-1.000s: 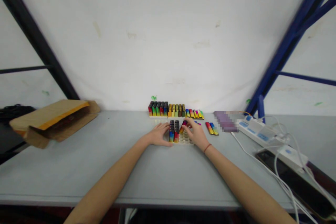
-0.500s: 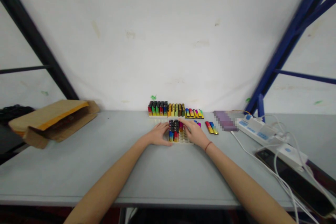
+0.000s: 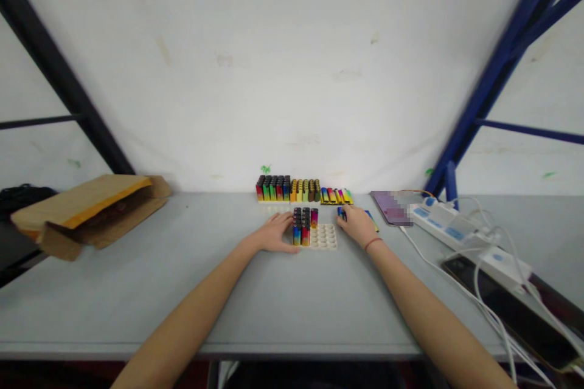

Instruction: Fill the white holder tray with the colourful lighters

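Note:
A pale tray with rows of round holes (image 3: pixel 323 237) lies on the table. Upright batteries (image 3: pixel 302 234) with black tops and multicoloured bodies fill its left part; a single red-purple battery (image 3: pixel 314 219) stands at the back of the row beside them. My left hand (image 3: pixel 276 234) grips the tray's left side, fingers against the batteries and thumb at the front corner. To the right of the tray, my right hand (image 3: pixel 358 225) is closed round a blue battery (image 3: pixel 340 213) near the table surface. The palm partly covers other batteries lying there.
Behind the tray stand a block of black-topped batteries (image 3: pixel 274 188), a yellowish block (image 3: pixel 305 190) and several lying batteries (image 3: pixel 336 196). A purple phone (image 3: pixel 390 208), power strip (image 3: pixel 449 225), cables and a black phone (image 3: pixel 506 310) are right. A brown paper package (image 3: pixel 91 206) lies left.
My right hand has moved right, off the tray, to the loose batteries, uncovering the tray's holes and the red-purple battery. My left hand has stayed in place.

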Tool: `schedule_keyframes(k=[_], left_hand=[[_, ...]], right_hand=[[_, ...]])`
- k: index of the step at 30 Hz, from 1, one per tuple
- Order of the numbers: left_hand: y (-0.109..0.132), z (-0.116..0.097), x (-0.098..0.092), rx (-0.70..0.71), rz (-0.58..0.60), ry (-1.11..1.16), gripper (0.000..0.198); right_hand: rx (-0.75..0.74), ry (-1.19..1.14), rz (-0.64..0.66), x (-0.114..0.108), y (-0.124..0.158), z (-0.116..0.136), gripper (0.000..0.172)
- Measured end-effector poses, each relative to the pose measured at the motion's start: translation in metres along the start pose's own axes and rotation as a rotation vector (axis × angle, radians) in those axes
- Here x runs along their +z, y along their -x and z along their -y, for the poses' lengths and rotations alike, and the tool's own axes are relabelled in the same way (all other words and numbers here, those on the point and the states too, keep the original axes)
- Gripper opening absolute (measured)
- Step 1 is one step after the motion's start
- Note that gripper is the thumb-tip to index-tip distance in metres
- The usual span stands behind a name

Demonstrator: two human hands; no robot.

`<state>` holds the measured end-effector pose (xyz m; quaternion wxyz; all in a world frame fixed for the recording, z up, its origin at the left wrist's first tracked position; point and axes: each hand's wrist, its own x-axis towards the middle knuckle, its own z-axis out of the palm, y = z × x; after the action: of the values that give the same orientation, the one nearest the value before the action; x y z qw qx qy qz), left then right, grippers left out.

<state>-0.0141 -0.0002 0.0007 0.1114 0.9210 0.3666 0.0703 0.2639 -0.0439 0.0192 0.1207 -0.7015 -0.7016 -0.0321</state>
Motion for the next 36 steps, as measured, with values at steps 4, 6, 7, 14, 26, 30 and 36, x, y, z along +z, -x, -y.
schedule_keyframes(k=[4, 6, 7, 14, 26, 30, 36], left_hand=[[0.0, -0.001, -0.001, -0.007, 0.005, 0.001, 0.1], [0.0, -0.001, -0.001, -0.016, 0.01, -0.007, 0.1], [0.0, -0.001, -0.001, -0.018, 0.014, -0.012, 0.1], [0.001, 0.0, 0.0, -0.004, -0.002, -0.021, 0.1], [0.001, -0.004, -0.002, -0.025, 0.012, -0.019, 0.099], [0.001, -0.004, -0.002, -0.014, 0.002, -0.02, 0.097], [0.001, -0.005, -0.002, -0.014, -0.005, -0.025, 0.096]], right_hand=[[0.022, 0.068, -0.045, -0.002, 0.004, 0.006, 0.037], [0.043, 0.1, -0.092, -0.002, 0.006, 0.008, 0.043], [0.056, 0.11, -0.105, -0.001, 0.006, 0.01, 0.043], [0.055, 0.083, -0.043, 0.001, 0.003, 0.014, 0.03], [0.005, -0.505, -0.224, 0.009, 0.0, 0.011, 0.03], [-0.036, -0.607, -0.24, 0.009, 0.001, 0.015, 0.035], [-0.084, -0.817, -0.304, 0.004, 0.008, 0.027, 0.034]])
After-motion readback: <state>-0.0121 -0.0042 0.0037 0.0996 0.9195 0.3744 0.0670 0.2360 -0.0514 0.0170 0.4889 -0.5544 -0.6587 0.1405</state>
